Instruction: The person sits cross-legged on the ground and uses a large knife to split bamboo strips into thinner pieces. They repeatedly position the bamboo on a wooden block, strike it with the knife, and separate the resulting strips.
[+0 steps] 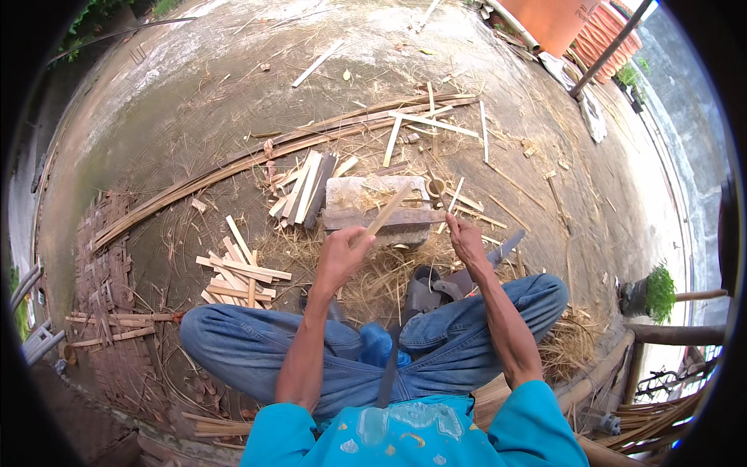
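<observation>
My left hand (340, 258) is closed round the lower end of a pale bamboo strip (391, 207), which slants up over a low block (346, 191). To the right of the block my right hand (468, 240) is closed on a thin, dark, blade-like tool (440, 191). Its exact kind is hard to make out, and my fingers hide the grip. Shavings lie on the block's pale top, and a brownish, wood-like front edge (373, 220) runs between my hands. Beyond my right wrist is a handsaw (506, 247), partly hidden by my arm and knee.
Cut bamboo strips (240, 272) are piled left of my knee, with more slats (299, 189) beside the block. Long split bamboo lengths (210, 177) curve across the ground behind. A woven mat (105, 257) lies far left. A potted plant (660, 294) stands at right.
</observation>
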Demonstrator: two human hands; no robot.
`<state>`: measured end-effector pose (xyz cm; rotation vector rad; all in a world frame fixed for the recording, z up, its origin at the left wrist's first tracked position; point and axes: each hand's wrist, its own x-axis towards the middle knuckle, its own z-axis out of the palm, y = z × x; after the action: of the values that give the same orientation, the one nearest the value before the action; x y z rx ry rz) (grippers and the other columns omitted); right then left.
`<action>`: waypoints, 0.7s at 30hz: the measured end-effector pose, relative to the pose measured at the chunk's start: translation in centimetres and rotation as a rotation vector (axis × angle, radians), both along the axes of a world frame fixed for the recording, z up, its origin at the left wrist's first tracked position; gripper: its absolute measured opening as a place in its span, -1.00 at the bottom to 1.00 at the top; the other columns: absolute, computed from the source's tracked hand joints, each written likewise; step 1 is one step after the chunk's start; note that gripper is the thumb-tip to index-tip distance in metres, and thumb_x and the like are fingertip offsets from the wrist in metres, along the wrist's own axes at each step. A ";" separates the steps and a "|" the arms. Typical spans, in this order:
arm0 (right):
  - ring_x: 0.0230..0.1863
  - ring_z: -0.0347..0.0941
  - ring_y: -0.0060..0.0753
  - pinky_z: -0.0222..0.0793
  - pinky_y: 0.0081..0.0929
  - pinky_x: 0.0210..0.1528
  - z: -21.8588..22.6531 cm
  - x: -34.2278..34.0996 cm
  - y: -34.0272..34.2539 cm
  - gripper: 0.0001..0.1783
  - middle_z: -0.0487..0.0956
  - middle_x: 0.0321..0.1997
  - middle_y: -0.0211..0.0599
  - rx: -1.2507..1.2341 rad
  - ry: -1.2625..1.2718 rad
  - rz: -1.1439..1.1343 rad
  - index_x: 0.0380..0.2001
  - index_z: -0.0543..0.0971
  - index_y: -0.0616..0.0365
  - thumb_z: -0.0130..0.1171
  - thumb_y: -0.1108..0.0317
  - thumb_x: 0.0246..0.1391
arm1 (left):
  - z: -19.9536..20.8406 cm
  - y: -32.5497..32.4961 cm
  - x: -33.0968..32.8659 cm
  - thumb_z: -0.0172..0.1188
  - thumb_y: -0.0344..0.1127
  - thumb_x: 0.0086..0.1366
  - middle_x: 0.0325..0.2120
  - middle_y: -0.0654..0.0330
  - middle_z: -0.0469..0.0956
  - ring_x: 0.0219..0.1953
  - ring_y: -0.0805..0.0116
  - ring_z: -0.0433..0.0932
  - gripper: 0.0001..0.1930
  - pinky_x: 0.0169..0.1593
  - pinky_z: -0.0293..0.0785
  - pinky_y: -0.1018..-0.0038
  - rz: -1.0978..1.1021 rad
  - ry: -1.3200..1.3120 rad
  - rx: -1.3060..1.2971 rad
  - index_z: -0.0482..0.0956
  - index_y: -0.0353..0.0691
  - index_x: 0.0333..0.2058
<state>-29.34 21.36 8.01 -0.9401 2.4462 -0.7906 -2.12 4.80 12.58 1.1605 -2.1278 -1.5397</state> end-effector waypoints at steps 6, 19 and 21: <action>-0.71 0.30 -0.65 0.16 -0.52 -0.67 2.2 6.1 -0.9 -0.37 0.41 -0.69 -0.49 -0.126 -0.534 -0.037 -0.37 0.64 0.24 0.10 -0.20 0.38 | -1.3 -0.7 0.1 0.28 -0.17 0.44 -0.49 0.24 0.60 -0.53 0.51 0.63 -0.72 -0.48 0.53 0.58 0.231 0.229 0.196 0.61 -0.29 -0.07; -0.68 0.26 -0.70 0.10 -0.55 -0.61 0.8 16.6 -3.4 -0.73 0.45 -0.66 -0.56 -0.253 -0.781 0.050 -0.20 0.63 0.16 0.30 0.17 0.28 | -2.0 -2.7 1.2 0.18 -0.12 0.50 0.06 -0.07 0.60 -0.03 0.19 0.69 -0.54 0.03 0.69 0.32 0.483 0.851 0.730 0.35 -0.24 0.22; -0.67 0.29 -0.69 0.12 -0.54 -0.60 0.9 14.8 -2.4 -0.72 0.48 -0.66 -0.51 -0.167 -0.745 0.132 -0.18 0.64 0.16 0.30 0.16 0.28 | -0.1 -4.8 2.9 0.21 -0.08 0.48 0.03 -0.07 0.63 -0.06 0.22 0.71 -0.45 -0.04 0.71 0.35 0.455 0.803 0.629 0.36 -0.31 0.26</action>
<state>-14.50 18.97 8.88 -0.6822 1.6793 -1.0721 0.78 0.01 12.49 0.8538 -0.8304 -2.0166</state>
